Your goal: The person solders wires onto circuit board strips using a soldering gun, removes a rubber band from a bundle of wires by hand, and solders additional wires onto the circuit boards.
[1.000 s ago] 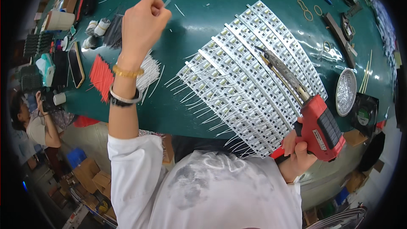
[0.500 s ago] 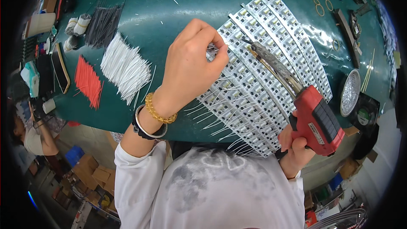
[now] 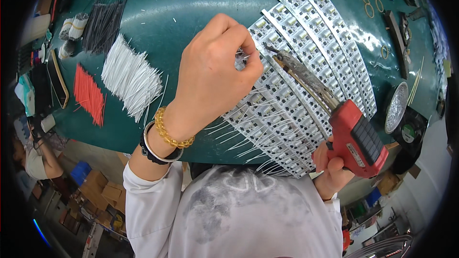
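My left hand (image 3: 215, 62), closed in a pinch, hovers over the upper left edge of a fan of LED circuit board strips (image 3: 330, 43). A thin white wire seems to be between its fingertips, mostly hidden by them. My right hand (image 3: 330, 174) grips a red soldering gun (image 3: 356, 138) by its handle. Its dark tip points up and left, just right of the left fingertips and over a strip; whether it touches cannot be told. Loose white wire ends (image 3: 241, 138) stick out from the strips' lower left side.
Bundles of white wires (image 3: 131, 79), red wires (image 3: 89, 94) and black wires (image 3: 103, 26) lie on the green tabletop (image 3: 158, 14) at left. A shiny metal bowl (image 3: 396, 107) stands at right, near a dark metal bar (image 3: 398, 43). Another person (image 3: 45, 162) is at far left.
The view has shifted a little, and the wire bundles sit further left in it. Both hands keep their grips; the soldering gun's tip remains close to the left fingertips.
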The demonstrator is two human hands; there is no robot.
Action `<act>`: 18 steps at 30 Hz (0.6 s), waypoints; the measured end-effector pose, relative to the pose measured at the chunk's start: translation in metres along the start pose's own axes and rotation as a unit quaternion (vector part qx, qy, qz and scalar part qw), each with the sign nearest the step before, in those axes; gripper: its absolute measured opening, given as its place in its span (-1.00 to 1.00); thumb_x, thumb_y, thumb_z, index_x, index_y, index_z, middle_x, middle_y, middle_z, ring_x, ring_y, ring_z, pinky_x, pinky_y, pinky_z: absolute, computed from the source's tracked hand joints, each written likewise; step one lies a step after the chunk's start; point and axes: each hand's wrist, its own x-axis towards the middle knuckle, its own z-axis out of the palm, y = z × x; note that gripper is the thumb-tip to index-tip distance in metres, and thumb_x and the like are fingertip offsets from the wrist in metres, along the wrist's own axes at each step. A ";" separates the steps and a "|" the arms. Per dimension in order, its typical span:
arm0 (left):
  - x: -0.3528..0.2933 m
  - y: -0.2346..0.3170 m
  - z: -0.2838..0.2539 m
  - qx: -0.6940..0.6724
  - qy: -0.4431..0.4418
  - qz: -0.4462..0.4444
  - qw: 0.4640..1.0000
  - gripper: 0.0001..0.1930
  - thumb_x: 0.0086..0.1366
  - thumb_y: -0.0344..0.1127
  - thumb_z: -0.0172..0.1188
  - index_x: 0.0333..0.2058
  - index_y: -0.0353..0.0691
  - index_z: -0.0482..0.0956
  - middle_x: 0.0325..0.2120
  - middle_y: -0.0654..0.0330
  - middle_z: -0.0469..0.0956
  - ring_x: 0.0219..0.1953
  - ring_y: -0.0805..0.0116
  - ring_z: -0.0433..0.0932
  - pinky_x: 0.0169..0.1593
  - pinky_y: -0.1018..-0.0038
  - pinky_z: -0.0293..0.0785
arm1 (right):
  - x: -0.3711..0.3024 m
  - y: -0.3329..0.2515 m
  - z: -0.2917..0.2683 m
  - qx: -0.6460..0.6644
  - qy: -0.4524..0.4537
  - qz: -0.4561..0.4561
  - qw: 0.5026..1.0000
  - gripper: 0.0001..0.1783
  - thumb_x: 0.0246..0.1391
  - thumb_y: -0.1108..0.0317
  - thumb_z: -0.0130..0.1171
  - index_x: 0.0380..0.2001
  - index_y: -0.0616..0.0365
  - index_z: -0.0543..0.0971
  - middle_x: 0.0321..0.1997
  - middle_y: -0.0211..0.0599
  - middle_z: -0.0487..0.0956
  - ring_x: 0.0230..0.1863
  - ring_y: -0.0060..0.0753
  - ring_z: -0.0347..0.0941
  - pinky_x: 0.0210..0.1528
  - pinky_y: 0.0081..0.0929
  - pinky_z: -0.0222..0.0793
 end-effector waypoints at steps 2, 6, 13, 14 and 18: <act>-0.001 -0.001 0.000 0.001 0.001 0.000 1.000 -0.88 -0.09 -0.58 0.24 -0.55 -0.32 0.46 -0.48 0.23 0.45 -0.52 0.46 0.38 -0.44 0.59 0.32 | -0.001 0.008 -0.010 -0.041 -0.020 -0.022 0.999 -0.29 -0.08 -0.20 0.24 -0.29 0.37 0.40 -0.82 -0.44 0.31 -0.82 -0.59 0.18 -0.74 -0.62 0.09; 0.000 0.000 0.000 -0.001 0.003 0.005 1.000 -0.88 -0.09 -0.58 0.24 -0.55 -0.32 0.46 -0.48 0.23 0.45 -0.52 0.46 0.38 -0.44 0.59 0.32 | -0.004 0.023 -0.030 -0.181 -0.053 -0.091 0.978 -0.33 -0.10 -0.19 0.26 -0.42 0.32 0.39 -0.82 -0.45 0.31 -0.82 -0.61 0.19 -0.73 -0.65 0.11; 0.001 -0.001 0.001 0.000 0.002 0.001 1.000 -0.88 -0.08 -0.57 0.24 -0.55 -0.32 0.46 -0.48 0.22 0.45 -0.52 0.46 0.39 -0.44 0.59 0.32 | 0.000 0.003 -0.005 0.038 0.016 -0.037 0.998 -0.19 -0.09 -0.19 0.25 -0.17 0.46 0.38 -0.83 -0.48 0.30 -0.84 -0.66 0.15 -0.76 -0.66 0.00; 0.001 -0.001 0.000 0.001 0.003 0.002 1.000 -0.88 -0.08 -0.57 0.24 -0.55 -0.32 0.46 -0.48 0.22 0.45 -0.52 0.46 0.39 -0.44 0.59 0.32 | 0.000 0.007 -0.012 0.009 0.003 -0.046 0.999 -0.16 -0.09 -0.19 0.25 -0.11 0.49 0.36 -0.83 -0.49 0.30 -0.84 -0.67 0.14 -0.77 -0.66 -0.03; 0.001 0.000 -0.002 -0.002 -0.011 -0.011 1.000 -0.89 -0.07 -0.57 0.24 -0.56 -0.33 0.47 -0.47 0.22 0.45 -0.51 0.45 0.39 -0.43 0.59 0.33 | 0.000 -0.008 0.002 0.034 0.002 0.006 0.999 -0.14 -0.05 -0.18 0.22 -0.05 0.52 0.32 -0.82 -0.48 0.31 -0.84 -0.67 0.13 -0.77 -0.66 -0.04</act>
